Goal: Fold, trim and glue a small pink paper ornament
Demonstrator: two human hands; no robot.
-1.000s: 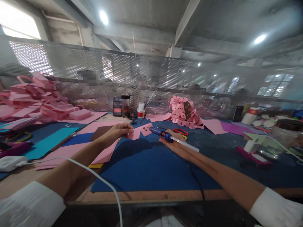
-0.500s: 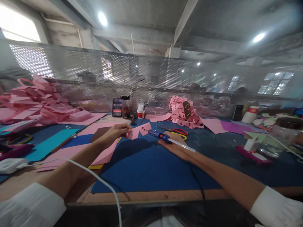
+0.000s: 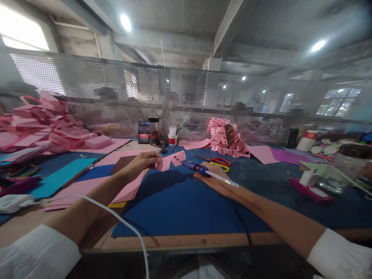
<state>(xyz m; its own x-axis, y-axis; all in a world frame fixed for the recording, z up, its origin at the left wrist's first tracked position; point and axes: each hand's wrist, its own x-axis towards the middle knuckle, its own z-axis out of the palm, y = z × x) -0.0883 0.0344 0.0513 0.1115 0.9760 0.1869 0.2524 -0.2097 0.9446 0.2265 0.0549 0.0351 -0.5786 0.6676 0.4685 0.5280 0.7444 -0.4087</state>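
My left hand point(image 3: 148, 159) pinches the left end of a pink paper piece point(image 3: 167, 162) with a notched lower edge and small dark dots near its right end. My right hand point(image 3: 214, 178) is wrapped round a blue hot glue gun point(image 3: 194, 166), with a long clear glue stick point(image 3: 225, 179) jutting from its back. The gun's nozzle points left at the paper's right end; whether they touch I cannot tell. Just behind my right hand lie scissors point(image 3: 222, 163) with red and yellow handles.
On the blue mat point(image 3: 174, 215), pink sheets point(image 3: 136, 186) and a teal strip point(image 3: 62, 178) lie left. A pile of pink paper pieces point(image 3: 55, 124) rises at far left; dotted pink pieces point(image 3: 222, 137) are heaped behind. A white cable point(image 3: 122, 219) crosses my left forearm. A power strip point(image 3: 312, 190) lies right.
Almost nothing differs. The glue gun and my right hand have shifted very slightly, with the nozzle still by the paper's right end.
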